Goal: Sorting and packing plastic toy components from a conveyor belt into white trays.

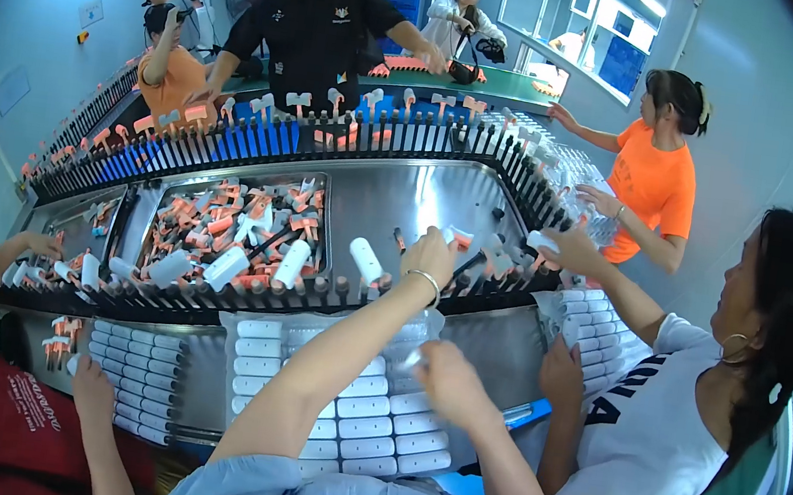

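Note:
My left hand [429, 254], a bracelet at its wrist, reaches over the near row of black posts [341, 290]. Its fingers are closed beside a white-and-orange part [461, 239]; what lies between them is hidden. Nearer to me, my right hand [454, 385] is blurred, its fingers pinched on a small white piece [414, 358]. Below both arms lies a clear plastic tray [229, 351] with rows of white rounded shells [365, 408]. White shells [365, 260] also sit on the posts left of my left hand.
Beyond the posts, a metal tray [330, 201] holds many orange-and-white parts [240, 222]. Co-workers sit close on both sides: a person in white [666, 403] at right, one in red [26, 399] at left. A person in black [309, 36] stands across the line.

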Demonstrator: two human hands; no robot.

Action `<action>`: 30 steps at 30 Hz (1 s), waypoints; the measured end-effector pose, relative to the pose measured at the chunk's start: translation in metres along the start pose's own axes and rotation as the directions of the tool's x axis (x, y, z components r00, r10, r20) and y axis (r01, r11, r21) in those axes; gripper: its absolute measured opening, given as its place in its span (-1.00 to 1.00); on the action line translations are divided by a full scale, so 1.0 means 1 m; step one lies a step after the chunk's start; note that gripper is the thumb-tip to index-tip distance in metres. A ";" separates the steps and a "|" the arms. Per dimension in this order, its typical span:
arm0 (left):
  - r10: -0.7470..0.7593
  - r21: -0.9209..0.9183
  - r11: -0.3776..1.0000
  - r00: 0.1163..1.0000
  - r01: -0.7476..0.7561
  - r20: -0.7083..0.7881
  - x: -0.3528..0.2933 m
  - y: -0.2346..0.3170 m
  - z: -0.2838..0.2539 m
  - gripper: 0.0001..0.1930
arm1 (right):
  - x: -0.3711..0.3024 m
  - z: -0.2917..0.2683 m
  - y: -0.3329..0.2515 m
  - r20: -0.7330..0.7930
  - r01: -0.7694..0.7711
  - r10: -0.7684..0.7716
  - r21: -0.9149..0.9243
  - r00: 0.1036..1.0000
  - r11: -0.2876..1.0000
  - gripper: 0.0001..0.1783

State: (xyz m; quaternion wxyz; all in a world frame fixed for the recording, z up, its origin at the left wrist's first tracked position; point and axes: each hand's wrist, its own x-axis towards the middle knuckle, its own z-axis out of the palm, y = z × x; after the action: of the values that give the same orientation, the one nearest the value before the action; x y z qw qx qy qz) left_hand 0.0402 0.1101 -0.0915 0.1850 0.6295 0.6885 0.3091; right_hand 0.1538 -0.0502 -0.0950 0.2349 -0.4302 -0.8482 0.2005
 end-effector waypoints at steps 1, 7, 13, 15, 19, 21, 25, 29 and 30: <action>0.000 0.092 0.996 0.996 -0.008 0.088 0.005 -0.008 0.005 -0.55 | -0.002 -0.010 0.005 -0.147 -0.099 0.109 0.070 0.983 0.993 -0.72; 0.085 0.363 0.932 0.972 0.000 -0.218 -0.021 -0.024 0.004 -0.69 | 0.050 -0.054 0.058 -0.625 -0.136 0.090 -0.027 0.775 0.990 -0.55; 0.181 0.393 0.918 0.928 -0.041 -0.326 -0.037 -0.068 -0.021 -0.68 | 0.144 -0.026 0.081 -0.236 -0.238 0.192 -0.183 0.953 0.954 -0.54; 0.202 0.408 0.912 0.911 -0.042 -0.358 -0.040 -0.079 -0.027 -0.68 | 0.168 0.000 0.087 -0.092 -0.231 0.213 -0.307 0.973 0.923 -0.57; 0.418 0.451 0.868 0.795 -0.207 -0.440 -0.072 -0.084 -0.058 -0.58 | 0.187 0.022 0.073 -0.028 -0.199 0.202 -0.340 0.979 0.919 -0.70; 0.501 0.404 0.855 0.722 -0.326 -0.476 -0.100 -0.073 -0.066 -0.68 | 0.185 0.025 0.072 0.056 -0.132 0.158 -0.315 0.986 0.940 -0.70; 0.521 0.135 0.850 0.850 -0.509 -0.074 -0.151 -0.087 -0.047 -0.87 | 0.163 0.033 0.051 0.005 0.031 -0.031 -0.122 1.000 0.992 -0.31; 0.515 0.263 0.794 0.836 -0.549 0.191 -0.157 -0.094 -0.031 -0.79 | 0.112 0.032 0.055 -0.192 0.262 -0.230 0.167 0.954 0.950 -0.52; 0.521 0.261 0.791 0.833 -0.553 0.185 -0.154 -0.092 -0.033 -0.79 | 0.092 0.018 0.053 -0.149 0.251 -0.226 0.176 0.963 0.952 -0.62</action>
State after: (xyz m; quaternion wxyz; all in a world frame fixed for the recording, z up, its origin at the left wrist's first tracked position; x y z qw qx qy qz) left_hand -0.0283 -0.0491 -0.1486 0.0256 0.8350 0.5095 0.2060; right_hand 0.1291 0.0525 -0.1174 0.3513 -0.3114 -0.8540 0.2241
